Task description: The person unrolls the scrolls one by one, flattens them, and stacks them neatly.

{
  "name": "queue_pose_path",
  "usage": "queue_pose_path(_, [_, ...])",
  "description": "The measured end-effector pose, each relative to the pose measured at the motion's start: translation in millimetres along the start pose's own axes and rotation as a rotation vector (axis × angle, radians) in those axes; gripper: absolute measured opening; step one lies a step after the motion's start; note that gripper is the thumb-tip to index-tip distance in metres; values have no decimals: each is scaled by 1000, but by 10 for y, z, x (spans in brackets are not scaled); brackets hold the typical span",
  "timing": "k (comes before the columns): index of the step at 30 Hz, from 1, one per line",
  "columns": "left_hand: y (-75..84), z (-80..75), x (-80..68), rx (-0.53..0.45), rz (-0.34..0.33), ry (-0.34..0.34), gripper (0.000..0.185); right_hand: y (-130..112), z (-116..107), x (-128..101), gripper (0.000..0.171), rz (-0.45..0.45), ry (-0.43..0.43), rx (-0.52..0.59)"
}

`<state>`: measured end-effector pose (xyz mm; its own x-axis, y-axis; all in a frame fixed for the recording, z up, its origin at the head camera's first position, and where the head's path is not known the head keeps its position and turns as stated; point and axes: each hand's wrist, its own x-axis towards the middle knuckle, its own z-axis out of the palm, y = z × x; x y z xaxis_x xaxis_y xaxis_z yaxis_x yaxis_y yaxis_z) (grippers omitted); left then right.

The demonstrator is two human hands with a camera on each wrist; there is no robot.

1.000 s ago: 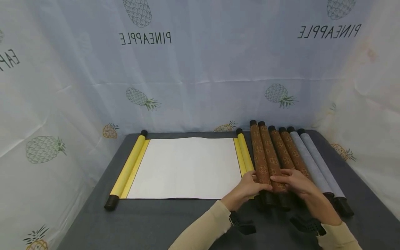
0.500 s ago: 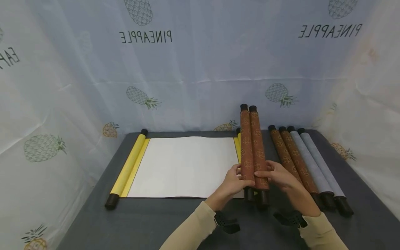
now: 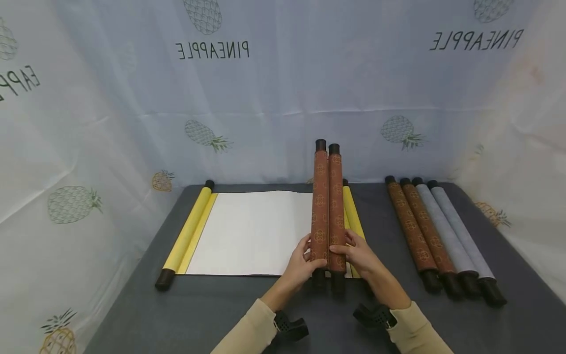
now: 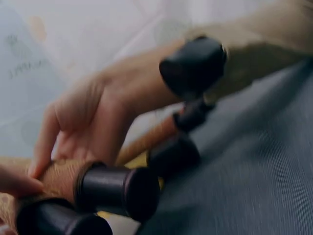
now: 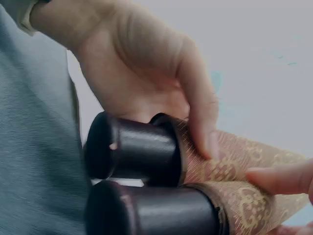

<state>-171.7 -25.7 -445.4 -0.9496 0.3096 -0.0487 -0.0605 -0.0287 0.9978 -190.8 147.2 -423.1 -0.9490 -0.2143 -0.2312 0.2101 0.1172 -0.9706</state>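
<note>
Two brown patterned rolls with black end knobs, seemingly one double-rolled scroll (image 3: 320, 206), stand raised side by side and tilted in the head view. Near its lower end, my left hand (image 3: 295, 268) grips the left roll. My right hand (image 3: 363, 258) holds the right roll, thumb on top. Behind them a yellow-edged scroll (image 3: 247, 231) lies unrolled on the table, its white sheet partly covered by the brown rolls. Close up in the right wrist view, both black knobs (image 5: 146, 147) show beside the right thumb. The left wrist view is blurred.
At the right on the dark table (image 3: 194, 314) lie two more brown rolls (image 3: 411, 223) and two grey rolls (image 3: 460, 226), side by side. A pale pineapple-print curtain (image 3: 283, 88) encloses the back and sides.
Both hands have lifted the brown scroll from beside the other rolls and carried it left. It is now over the right part of the unrolled yellow-edged scroll.
</note>
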Motion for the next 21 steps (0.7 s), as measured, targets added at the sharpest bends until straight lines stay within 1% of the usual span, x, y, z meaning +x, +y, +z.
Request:
queue_pose_path(5, [-113,-146,-74,83,94,-33,80,85,165,52,68,14,18,67])
queue_pose_path(7, [-135,-174,-83,113,121,-55,81,99,204,66,67,16,27,78])
queue_pose_path(9, [-142,-180,-70,128,138,-58,82,95,237,80,68,6,37,85])
queue_pose_path(12, [-148,-158,-10,121,153,-36,81,65,286,102,68,-25,66,95])
queue_pose_path(14, [-158,-133,21,98,156,-10,80,49,327,107,66,-49,96,91])
queue_pose_path(17, [-202,-96,40,58,151,31,77,67,410,103,62,-105,165,38])
queue_pose_path(21, [-237,-49,31,44,135,95,72,154,524,111,56,-173,300,-49])
